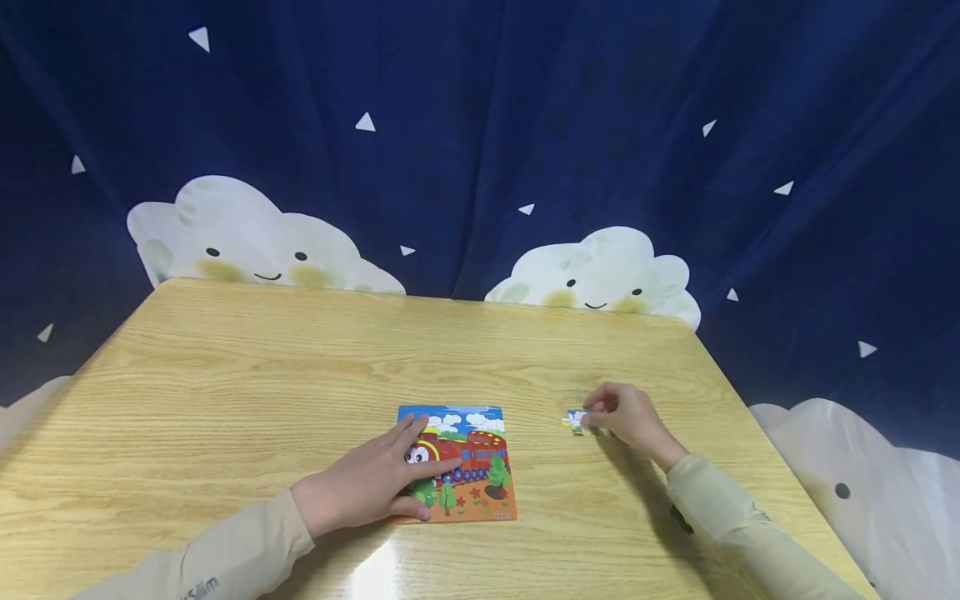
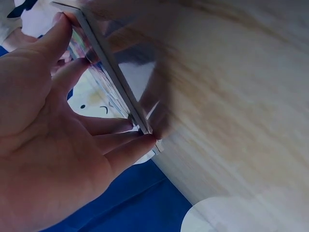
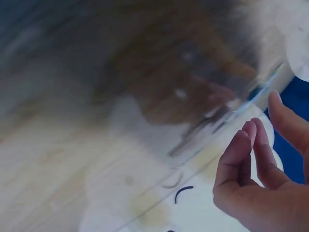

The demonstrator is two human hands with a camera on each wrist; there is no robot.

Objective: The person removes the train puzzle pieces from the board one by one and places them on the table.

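Observation:
My left hand [image 1: 367, 483] lies with spread fingers on a square jigsaw puzzle [image 1: 480, 504] showing a red train under a blue sky. In the left wrist view, the fingers [image 2: 128, 152] reach along the edge of the thin puzzle board [image 2: 113, 70]. Off to the right, my right hand [image 1: 630, 421] is at a small white, blue and green puzzle piece [image 1: 576, 421], its fingertips over the right side. The right wrist view shows a gap between thumb and bent fingers, with the piece [image 3: 256, 96] flat on the table by the fingertips.
A light wood table [image 1: 300, 358] carries both puzzle parts. Its far edge meets a dark blue curtain [image 1: 450, 125] printed with white triangles and smiling clouds. A bright light reflection shows near the front edge.

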